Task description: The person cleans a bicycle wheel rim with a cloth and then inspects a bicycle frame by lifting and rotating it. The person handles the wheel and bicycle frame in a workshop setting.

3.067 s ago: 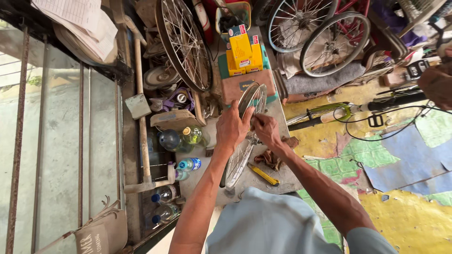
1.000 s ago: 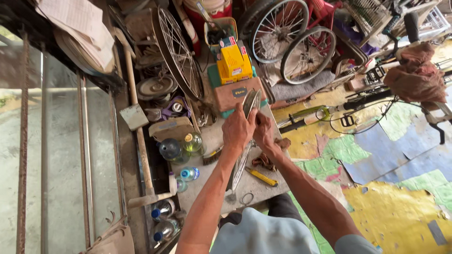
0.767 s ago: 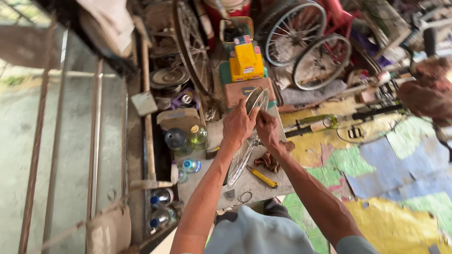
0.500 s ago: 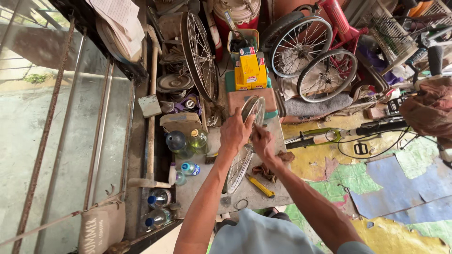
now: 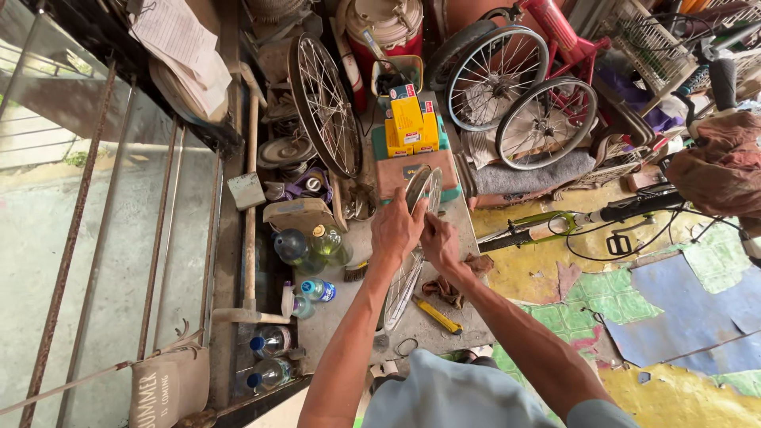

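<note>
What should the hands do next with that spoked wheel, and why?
Probably turn the wheel a little further. The left hand grips its rim near the top, the right hand is pressed against the rim just beside it, and the wheel stands upright on the bench, so only that short stretch of rim is within reach.

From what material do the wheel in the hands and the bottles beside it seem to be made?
The wheel: probably bare metal, since its rim and thin spokes shine grey. The bottles: likely clear plastic, see-through with coloured caps. Both hands, left and right, grip the wheel.
</note>
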